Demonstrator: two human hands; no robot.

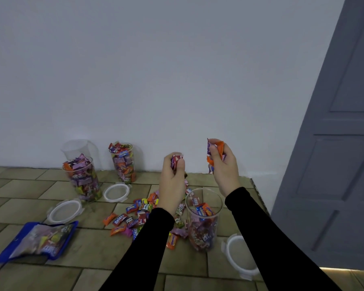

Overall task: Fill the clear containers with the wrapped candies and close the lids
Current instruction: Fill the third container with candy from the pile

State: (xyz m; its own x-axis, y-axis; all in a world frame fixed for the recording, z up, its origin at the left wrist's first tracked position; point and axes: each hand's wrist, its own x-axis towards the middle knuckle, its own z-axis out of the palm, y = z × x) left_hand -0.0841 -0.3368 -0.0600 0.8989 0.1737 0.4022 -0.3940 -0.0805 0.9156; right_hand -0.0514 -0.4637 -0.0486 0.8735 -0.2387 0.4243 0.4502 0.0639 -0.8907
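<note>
Candies (pixel 139 219) lie loose in a heap on the tiled surface (pixel 93 248), at the jar's nine o'clock. Both hands are raised above the jar (pixel 203 219), apart from each other. The left hand (pixel 172 181) is curled round a small bunch of purple and red wrappers; the right hand (pixel 224 164) grips orange and purple ones. This jar stands open, roughly half full, a lid (pixel 241 256) at its four o'clock. At ten o'clock stand two heaped-full jars (pixel 83 179) (pixel 124 162), an empty jar (pixel 77 149) behind, with two lids (pixel 116 192) (pixel 65 211) lying near. A blue bag (pixel 38 240) lies at eight o'clock. Wrappers read "Relaxa", "Fruit Plus" and "mentos".
</note>
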